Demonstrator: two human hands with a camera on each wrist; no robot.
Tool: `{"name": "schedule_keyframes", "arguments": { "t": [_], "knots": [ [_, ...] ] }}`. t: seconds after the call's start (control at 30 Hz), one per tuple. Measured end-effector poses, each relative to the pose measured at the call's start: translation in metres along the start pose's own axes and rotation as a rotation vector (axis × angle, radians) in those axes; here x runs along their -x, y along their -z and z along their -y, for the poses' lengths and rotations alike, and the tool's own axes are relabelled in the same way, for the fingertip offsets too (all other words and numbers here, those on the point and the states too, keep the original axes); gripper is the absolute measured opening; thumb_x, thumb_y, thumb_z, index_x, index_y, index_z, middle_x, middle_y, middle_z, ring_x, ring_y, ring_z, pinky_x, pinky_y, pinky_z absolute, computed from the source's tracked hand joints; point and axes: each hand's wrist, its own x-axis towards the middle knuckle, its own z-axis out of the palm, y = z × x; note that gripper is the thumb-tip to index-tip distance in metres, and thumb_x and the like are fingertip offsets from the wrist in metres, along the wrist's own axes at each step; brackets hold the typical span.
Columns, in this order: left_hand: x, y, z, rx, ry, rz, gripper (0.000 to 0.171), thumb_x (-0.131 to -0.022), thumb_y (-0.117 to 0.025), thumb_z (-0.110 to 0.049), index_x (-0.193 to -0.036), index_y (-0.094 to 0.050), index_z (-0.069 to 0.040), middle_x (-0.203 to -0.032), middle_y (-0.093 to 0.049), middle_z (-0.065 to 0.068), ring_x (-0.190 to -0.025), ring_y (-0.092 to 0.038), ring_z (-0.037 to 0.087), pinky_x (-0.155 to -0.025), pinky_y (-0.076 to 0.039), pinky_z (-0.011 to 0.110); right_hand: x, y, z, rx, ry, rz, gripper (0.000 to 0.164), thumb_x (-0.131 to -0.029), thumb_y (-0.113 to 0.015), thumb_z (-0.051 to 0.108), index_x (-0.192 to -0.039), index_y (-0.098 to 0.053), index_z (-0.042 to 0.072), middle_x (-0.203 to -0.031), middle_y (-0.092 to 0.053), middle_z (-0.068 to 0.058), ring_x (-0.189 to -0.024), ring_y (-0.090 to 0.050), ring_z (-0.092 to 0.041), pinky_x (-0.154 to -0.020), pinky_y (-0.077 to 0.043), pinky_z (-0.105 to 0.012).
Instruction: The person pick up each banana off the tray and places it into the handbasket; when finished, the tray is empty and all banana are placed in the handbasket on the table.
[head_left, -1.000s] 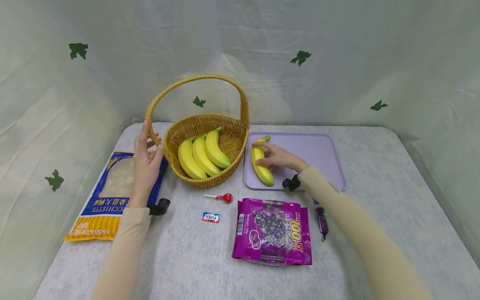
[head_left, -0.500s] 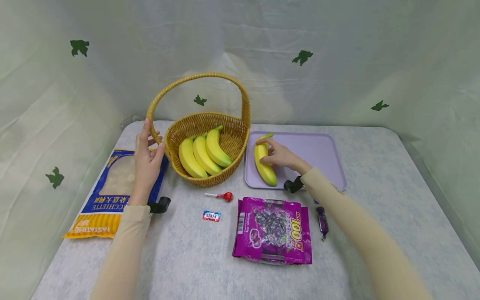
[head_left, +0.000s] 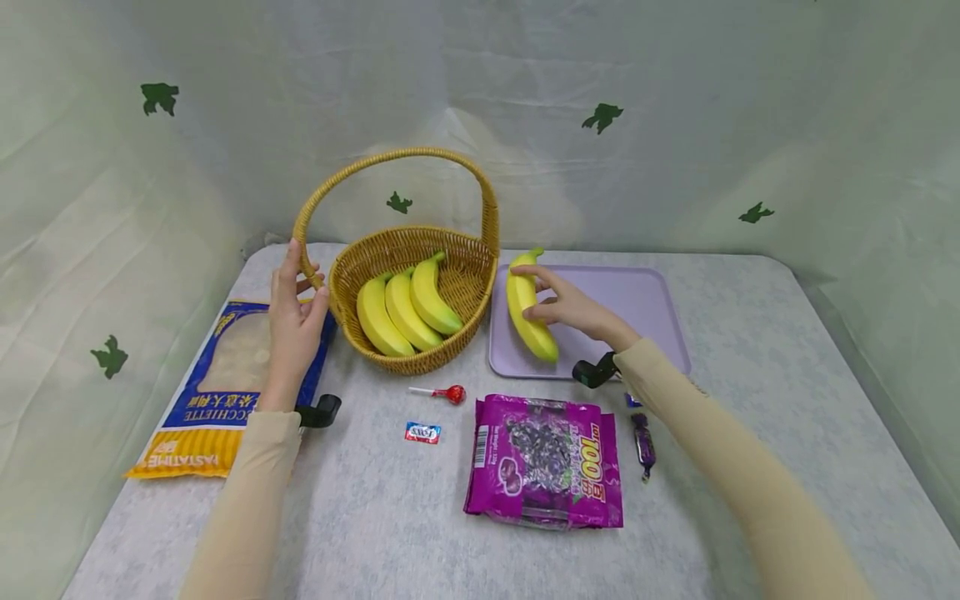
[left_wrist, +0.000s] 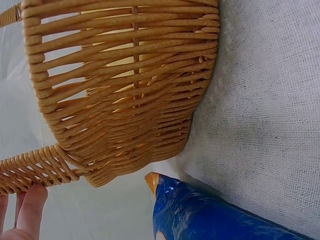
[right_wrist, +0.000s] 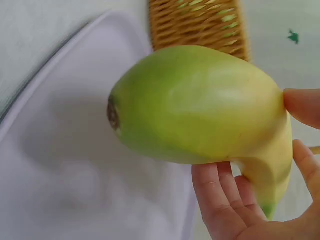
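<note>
My right hand (head_left: 573, 310) pinches a yellow banana (head_left: 527, 312) between thumb and fingers, above the left part of a lilac tray (head_left: 637, 287). In the right wrist view the banana (right_wrist: 200, 105) shows its green end, and a shadow falls on the tray beneath. My left hand (head_left: 294, 321) holds the left side of the handle of a wicker basket (head_left: 375, 358); in the left wrist view fingertips (left_wrist: 32, 205) touch that handle. Three bananas (head_left: 405, 310) lie side by side inside the basket, just left of the tray.
A blue and yellow pasta bag (head_left: 217, 392) lies under the left forearm. In front of the basket are a red lollipop (head_left: 454, 395) and a small wrapped candy (head_left: 422, 432). A purple candy bag (head_left: 543, 462) lies nearer, with a purple-wrapped candy (head_left: 643, 446) to its right.
The right hand has lifted the banana off the tray and shifted it slightly right and upward. The left hand stays on the basket handle.
</note>
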Motion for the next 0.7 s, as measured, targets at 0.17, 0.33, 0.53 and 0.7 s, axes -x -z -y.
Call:
{"name": "schedule_keyframes", "arguments": {
  "t": [0.17, 0.33, 0.53, 0.7],
  "knots": [
    [0.0, 0.0, 0.001, -0.004, 0.003, -0.004, 0.065, -0.097, -0.049, -0.003, -0.152, -0.022, -0.026, -0.129, -0.041, 0.016, -0.11, -0.05, 0.015, -0.08, -0.044, 0.013, 0.004, -0.005, 0.015, -0.031, 0.043, 0.045, 0.07, -0.088, -0.066, 0.013, -0.149, -0.034, 0.026, -0.142, -0.033, -0.014, -0.115, -0.05, -0.038, -0.087, -0.046, -0.046],
    [0.0, 0.0, 0.001, 0.002, -0.006, -0.004, 0.066, -0.097, -0.049, -0.001, -0.152, -0.023, -0.027, -0.127, -0.042, 0.016, -0.11, -0.05, 0.016, -0.08, -0.045, 0.013, 0.004, -0.017, 0.03, -0.03, 0.091, 0.105, 0.07, -0.088, -0.067, 0.013, -0.148, -0.035, 0.027, -0.146, -0.032, -0.008, -0.115, -0.05, -0.033, -0.091, -0.044, -0.046],
    [0.0, 0.0, 0.0, 0.01, 0.003, -0.002, 0.066, -0.097, -0.049, -0.001, -0.152, -0.022, -0.026, -0.128, -0.042, 0.016, -0.111, -0.05, 0.019, -0.081, -0.045, 0.014, -0.005, -0.03, 0.045, -0.002, 0.115, 0.127, 0.069, -0.087, -0.069, 0.016, -0.147, -0.036, 0.028, -0.141, -0.035, -0.008, -0.107, -0.056, -0.029, -0.087, -0.046, -0.042],
    [0.001, 0.0, 0.0, 0.004, 0.021, 0.003, 0.063, -0.099, -0.048, -0.006, -0.152, -0.021, -0.027, -0.129, -0.042, 0.015, -0.111, -0.05, 0.021, -0.081, -0.044, 0.015, -0.021, -0.035, 0.053, 0.02, 0.124, 0.131, 0.07, -0.086, -0.068, 0.014, -0.147, -0.036, 0.027, -0.132, -0.039, -0.011, -0.105, -0.055, -0.03, -0.085, -0.046, -0.041]
  ]
}}
